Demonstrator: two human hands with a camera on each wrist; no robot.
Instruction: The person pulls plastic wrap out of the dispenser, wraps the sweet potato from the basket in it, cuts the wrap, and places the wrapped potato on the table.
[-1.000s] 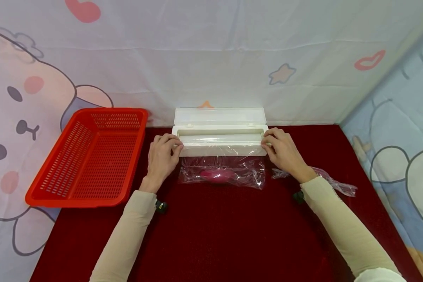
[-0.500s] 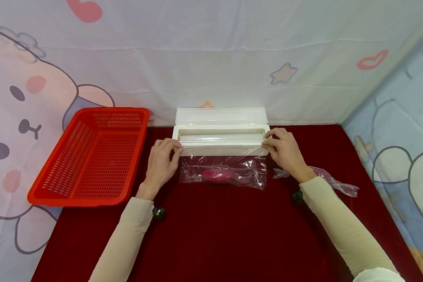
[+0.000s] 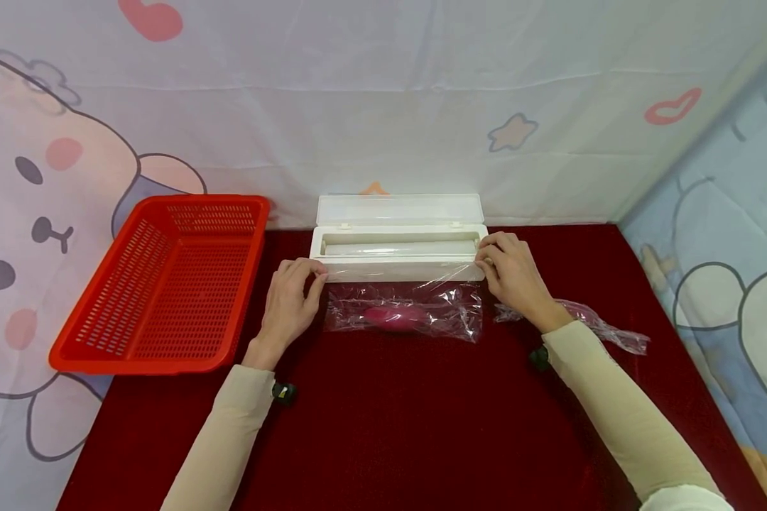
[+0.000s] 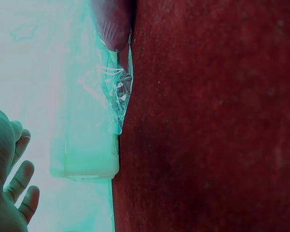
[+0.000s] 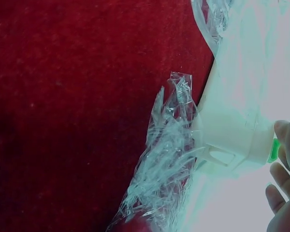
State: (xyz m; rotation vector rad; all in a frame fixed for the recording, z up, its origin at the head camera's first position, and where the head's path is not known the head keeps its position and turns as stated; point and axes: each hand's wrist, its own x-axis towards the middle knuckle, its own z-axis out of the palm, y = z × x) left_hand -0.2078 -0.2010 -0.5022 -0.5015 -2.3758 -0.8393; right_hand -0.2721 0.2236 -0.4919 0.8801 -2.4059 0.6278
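Observation:
A white cling film dispenser (image 3: 396, 271) stands by the back wall, its clear lid (image 3: 399, 210) raised and a roll of film (image 3: 399, 248) inside. Clear film (image 3: 447, 297) hangs over its front and lies over a pink oval object (image 3: 396, 317). My left hand (image 3: 290, 294) is at the dispenser's front left corner, thumb and forefinger pinching what looks like the film's edge. With my right hand (image 3: 511, 273) I pinch a small green slider (image 5: 274, 150) at the dispenser's right end. Film close to the left fingertips is barely visible.
A red perforated basket (image 3: 166, 291) stands on the left of the dark red tablecloth (image 3: 409, 426). Crumpled clear plastic (image 3: 604, 330) lies right of the dispenser, partly behind my right wrist. A printed cloth wall (image 3: 383, 106) closes off the back.
My left hand has drawn slightly left and toward me, off the dispenser's top edge. The right hand stays at the right end with hardly any movement.

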